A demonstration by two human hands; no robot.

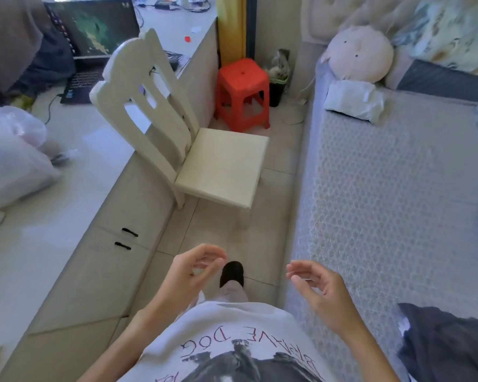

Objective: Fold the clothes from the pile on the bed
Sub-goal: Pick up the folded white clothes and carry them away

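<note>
Both hands, left (189, 274) and right (319, 289), hang loosely curled and hold nothing, near the bed (375, 188); dark clothes (447, 343) lie at its near right

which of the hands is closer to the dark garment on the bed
Right. The right hand hovers at the bed's edge, up and left of the dark garment. The left hand is farther off, over the floor.

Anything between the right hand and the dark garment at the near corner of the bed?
Nothing visible. The right hand hangs empty, fingers loosely curled, over the bed edge; the dark garment lies on the mattress just beside its forearm. The left hand is empty too, over the floor.
</note>
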